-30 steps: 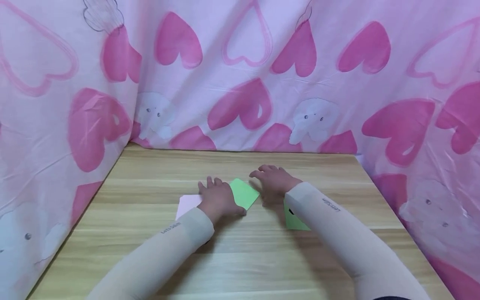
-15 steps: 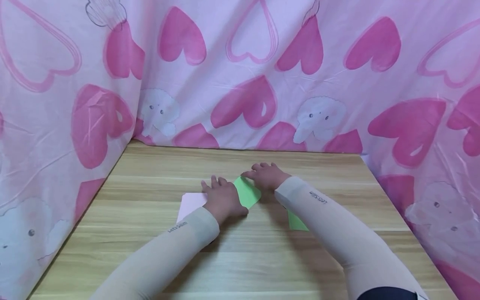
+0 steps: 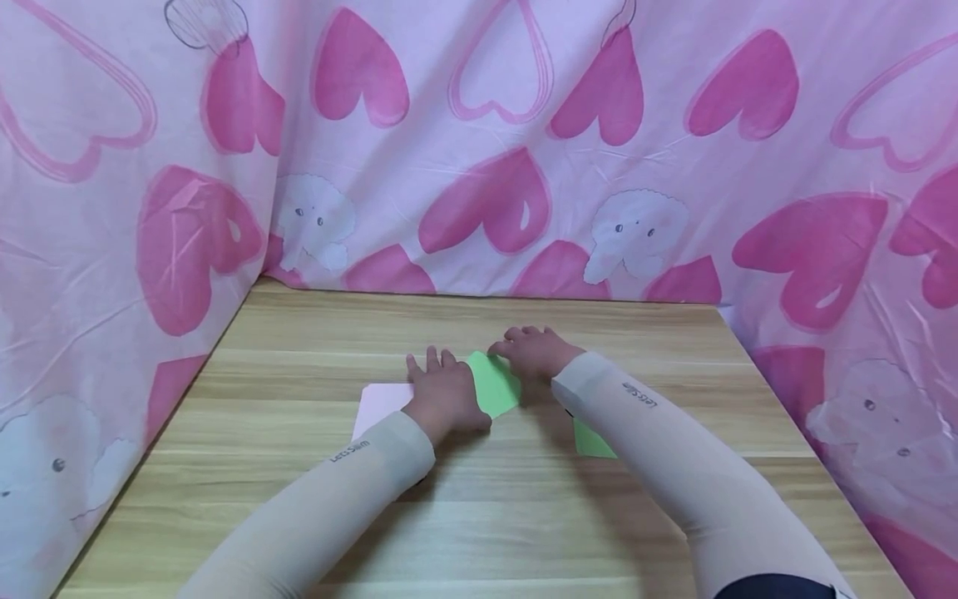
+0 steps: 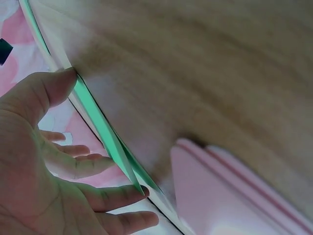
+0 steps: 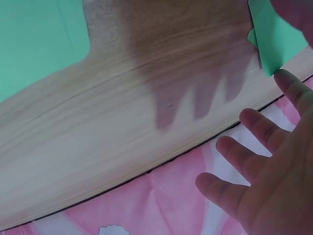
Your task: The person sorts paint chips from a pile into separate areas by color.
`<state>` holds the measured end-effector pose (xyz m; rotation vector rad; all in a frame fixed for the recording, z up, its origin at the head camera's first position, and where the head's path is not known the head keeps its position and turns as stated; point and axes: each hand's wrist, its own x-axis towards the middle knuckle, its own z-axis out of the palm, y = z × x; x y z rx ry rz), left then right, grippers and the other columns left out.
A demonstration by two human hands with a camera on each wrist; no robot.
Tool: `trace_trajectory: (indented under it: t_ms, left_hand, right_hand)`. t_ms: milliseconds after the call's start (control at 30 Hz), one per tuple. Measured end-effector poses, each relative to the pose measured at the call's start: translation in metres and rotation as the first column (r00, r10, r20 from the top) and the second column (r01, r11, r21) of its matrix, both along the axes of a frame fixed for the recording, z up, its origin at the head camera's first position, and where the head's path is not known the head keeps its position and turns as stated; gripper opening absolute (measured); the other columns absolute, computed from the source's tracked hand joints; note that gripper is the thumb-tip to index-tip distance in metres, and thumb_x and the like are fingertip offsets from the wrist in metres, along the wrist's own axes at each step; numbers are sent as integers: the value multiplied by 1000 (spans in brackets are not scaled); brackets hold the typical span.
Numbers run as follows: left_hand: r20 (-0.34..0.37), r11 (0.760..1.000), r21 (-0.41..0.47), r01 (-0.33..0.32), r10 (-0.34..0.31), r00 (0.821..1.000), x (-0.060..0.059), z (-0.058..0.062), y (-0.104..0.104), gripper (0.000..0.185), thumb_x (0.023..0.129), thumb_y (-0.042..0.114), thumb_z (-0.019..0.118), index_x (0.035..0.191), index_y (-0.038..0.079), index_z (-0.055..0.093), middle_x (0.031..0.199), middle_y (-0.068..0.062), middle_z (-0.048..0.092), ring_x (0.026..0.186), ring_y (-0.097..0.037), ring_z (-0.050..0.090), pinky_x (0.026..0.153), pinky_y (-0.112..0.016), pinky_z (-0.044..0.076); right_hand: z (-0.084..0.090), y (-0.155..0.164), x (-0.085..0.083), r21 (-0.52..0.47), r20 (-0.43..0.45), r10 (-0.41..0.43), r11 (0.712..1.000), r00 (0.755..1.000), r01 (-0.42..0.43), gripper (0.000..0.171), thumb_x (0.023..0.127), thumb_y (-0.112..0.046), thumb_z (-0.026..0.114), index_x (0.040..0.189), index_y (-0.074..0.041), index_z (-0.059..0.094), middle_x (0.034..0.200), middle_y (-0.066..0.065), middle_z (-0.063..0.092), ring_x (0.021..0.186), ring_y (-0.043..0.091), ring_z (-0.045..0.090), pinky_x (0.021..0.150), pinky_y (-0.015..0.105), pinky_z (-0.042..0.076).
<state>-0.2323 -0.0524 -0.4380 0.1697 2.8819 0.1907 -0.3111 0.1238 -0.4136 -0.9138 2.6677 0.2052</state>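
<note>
A folded green paper [image 3: 496,385] lies on the wooden table [image 3: 479,499] between my two hands. My left hand [image 3: 443,391] rests flat on its left part, fingers straight; in the left wrist view the thumb [image 4: 49,93] touches the green paper's edge [image 4: 105,137]. My right hand [image 3: 535,351] hovers at the paper's far corner with relaxed, spread fingers. In the right wrist view one of its fingertips [image 5: 288,81] meets the green paper's corner [image 5: 276,39]. A pink paper [image 3: 382,403] lies partly under my left hand.
A second green sheet [image 3: 591,441] lies under my right forearm, also seen as a green sheet [image 5: 39,44] in the right wrist view. Pink heart-print cloth [image 3: 479,166] walls the table at the back, left and right. Bare wood lies in front of the arms.
My right hand has moved left and reached the green paper's far corner. My left hand has stayed on the paper.
</note>
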Motion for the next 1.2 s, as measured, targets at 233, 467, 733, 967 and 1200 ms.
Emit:
trace_trajectory:
  t_ms: [233,467,733,967,1200]
  left_hand:
    - [-16,999,-10,34,-34,999,-2,-2,0,100,73,62,82,150,4,53,166,-26,35,158,-50,21,123,-78,11]
    - [-19,998,-29,59,-60,998,-1,2,-1,98,75,61,81,151,6,52,164,-24,38,158,-49,21,123,-77,12]
    - [-10,997,-18,72,-72,997,-2,1,-1,92,75,59,81,147,7,56,163,-23,39,158,-48,22,122,-77,12]
    - [-2,996,-14,92,-92,996,-3,0,-2,89,75,60,81,144,7,59,165,-23,38,158,-48,21,122,-78,12]
    - [3,994,-8,107,-107,994,-4,0,-3,96,72,63,83,146,7,57,163,-22,39,158,-48,20,122,-78,11]
  right_hand:
    - [-5,6,3,0,-3,17,1000,1000,-17,101,67,-38,97,155,-31,48,146,4,53,136,35,52,113,63,44]
    - [-10,10,4,-8,7,-16,1000,1000,16,103,64,-45,98,153,-29,48,148,1,52,136,30,51,118,61,40]
    - [-10,13,9,-28,45,-63,998,997,64,108,63,-52,98,154,-28,45,152,0,49,141,28,47,123,63,35]
    - [-7,14,12,-53,33,-32,998,999,33,103,64,-50,95,151,-23,48,150,2,50,139,30,48,121,64,35]
    - [-9,17,12,-52,12,-10,999,1000,11,102,66,-54,90,152,-21,47,152,3,49,141,30,46,119,64,37]
